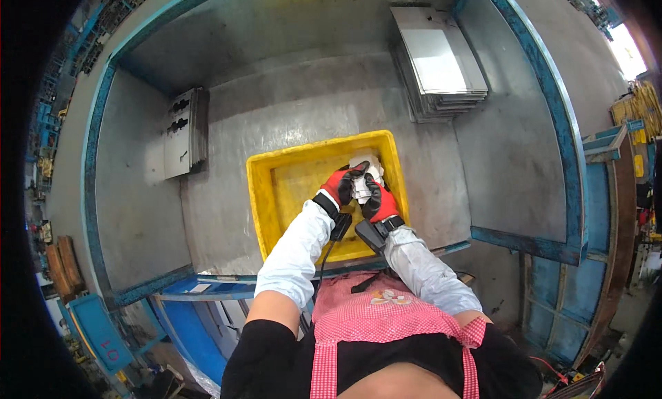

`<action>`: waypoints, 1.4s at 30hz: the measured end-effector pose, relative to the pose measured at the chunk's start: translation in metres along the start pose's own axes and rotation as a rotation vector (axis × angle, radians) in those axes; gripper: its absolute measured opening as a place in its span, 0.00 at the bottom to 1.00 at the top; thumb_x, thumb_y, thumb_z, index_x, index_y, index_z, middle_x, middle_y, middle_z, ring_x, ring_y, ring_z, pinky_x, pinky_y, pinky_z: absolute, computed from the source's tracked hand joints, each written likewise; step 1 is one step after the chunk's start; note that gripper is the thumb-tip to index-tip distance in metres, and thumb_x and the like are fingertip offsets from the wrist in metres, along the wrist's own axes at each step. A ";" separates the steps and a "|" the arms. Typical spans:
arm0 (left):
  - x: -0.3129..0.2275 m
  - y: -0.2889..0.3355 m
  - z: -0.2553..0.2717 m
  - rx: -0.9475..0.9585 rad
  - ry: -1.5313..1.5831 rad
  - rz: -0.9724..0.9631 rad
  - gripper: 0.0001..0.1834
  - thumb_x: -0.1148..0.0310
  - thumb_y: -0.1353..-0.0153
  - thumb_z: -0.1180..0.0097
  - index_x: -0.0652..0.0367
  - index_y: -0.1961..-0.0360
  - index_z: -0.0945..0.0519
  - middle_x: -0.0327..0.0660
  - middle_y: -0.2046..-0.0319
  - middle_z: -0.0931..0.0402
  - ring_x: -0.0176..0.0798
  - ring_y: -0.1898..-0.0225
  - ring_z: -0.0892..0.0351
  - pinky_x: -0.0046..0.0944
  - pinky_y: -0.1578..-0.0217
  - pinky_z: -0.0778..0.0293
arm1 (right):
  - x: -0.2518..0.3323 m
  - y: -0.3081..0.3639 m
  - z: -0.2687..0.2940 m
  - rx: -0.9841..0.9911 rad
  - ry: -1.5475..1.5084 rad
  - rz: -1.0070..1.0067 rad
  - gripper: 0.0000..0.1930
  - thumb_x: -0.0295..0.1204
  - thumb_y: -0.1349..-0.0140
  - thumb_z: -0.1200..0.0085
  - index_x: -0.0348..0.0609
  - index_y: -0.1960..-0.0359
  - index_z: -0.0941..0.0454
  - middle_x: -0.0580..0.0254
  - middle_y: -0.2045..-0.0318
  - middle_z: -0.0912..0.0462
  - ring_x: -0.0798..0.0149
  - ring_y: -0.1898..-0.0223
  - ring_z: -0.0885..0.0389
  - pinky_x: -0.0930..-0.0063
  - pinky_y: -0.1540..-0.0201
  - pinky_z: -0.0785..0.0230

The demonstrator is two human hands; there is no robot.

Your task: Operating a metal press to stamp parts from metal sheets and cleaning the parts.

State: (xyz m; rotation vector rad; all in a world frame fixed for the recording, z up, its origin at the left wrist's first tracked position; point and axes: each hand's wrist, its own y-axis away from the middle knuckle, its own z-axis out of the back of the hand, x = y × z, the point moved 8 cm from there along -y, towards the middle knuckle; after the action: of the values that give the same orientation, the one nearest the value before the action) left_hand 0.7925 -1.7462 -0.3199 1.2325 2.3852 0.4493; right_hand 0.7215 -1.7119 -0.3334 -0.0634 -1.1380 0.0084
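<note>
Fingers of both gloved hands close around one small bundle of pale flat pieces (363, 180), held between them over the far right corner of a single yellow plastic bin (276, 192). Left hand (339, 185) grips the bundle from its left side, red-and-black fingertips curled over the top edge; right hand (378, 200) clasps it from just below and to the right, thumb up against the pieces. The bundle's long axis runs roughly away from the person, its upper end pointing toward the bin's far wall; how many pieces it holds cannot be told. Beneath the fingers the bin's floor shows bare yellow, with nothing else visible inside. Two stacks of grey metal sheets lie on the workbench (296, 116): one stack with notched cut-outs (185, 131) well to the left of the fingers, and one larger stack of plain sheets (439, 63) well beyond them to the right.
</note>
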 end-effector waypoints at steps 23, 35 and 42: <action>-0.022 0.039 -0.017 -0.303 -1.788 -0.705 0.19 0.75 0.47 0.54 0.64 0.51 0.31 0.56 0.57 0.29 0.52 0.56 0.28 0.41 0.58 0.30 | 0.001 0.000 0.007 0.084 0.173 -0.204 0.21 0.31 0.51 0.48 0.45 0.52 0.30 0.51 0.58 0.23 0.53 0.55 0.25 0.67 0.54 0.33; -0.029 0.062 -0.033 -0.311 -1.725 -1.081 0.24 0.80 0.54 0.52 0.65 0.52 0.32 0.48 0.64 0.26 0.44 0.66 0.25 0.36 0.65 0.29 | 0.008 -0.012 0.021 -0.022 -0.128 0.123 0.15 0.34 0.37 0.56 0.42 0.51 0.31 0.65 0.63 0.22 0.70 0.63 0.25 0.76 0.57 0.32; -0.019 0.003 0.040 -0.583 -0.929 -0.494 0.28 0.70 0.59 0.38 0.67 0.54 0.31 0.47 0.60 0.25 0.40 0.62 0.25 0.36 0.65 0.28 | -0.021 -0.009 -0.001 0.107 -1.229 -0.609 0.10 0.34 0.39 0.53 0.44 0.59 0.29 0.63 0.69 0.24 0.67 0.67 0.25 0.72 0.63 0.29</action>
State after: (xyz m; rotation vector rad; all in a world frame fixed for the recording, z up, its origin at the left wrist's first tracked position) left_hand 0.8245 -1.7568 -0.3486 0.3984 1.4992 0.2808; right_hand 0.7137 -1.7223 -0.3526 0.4461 -2.3389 -0.4926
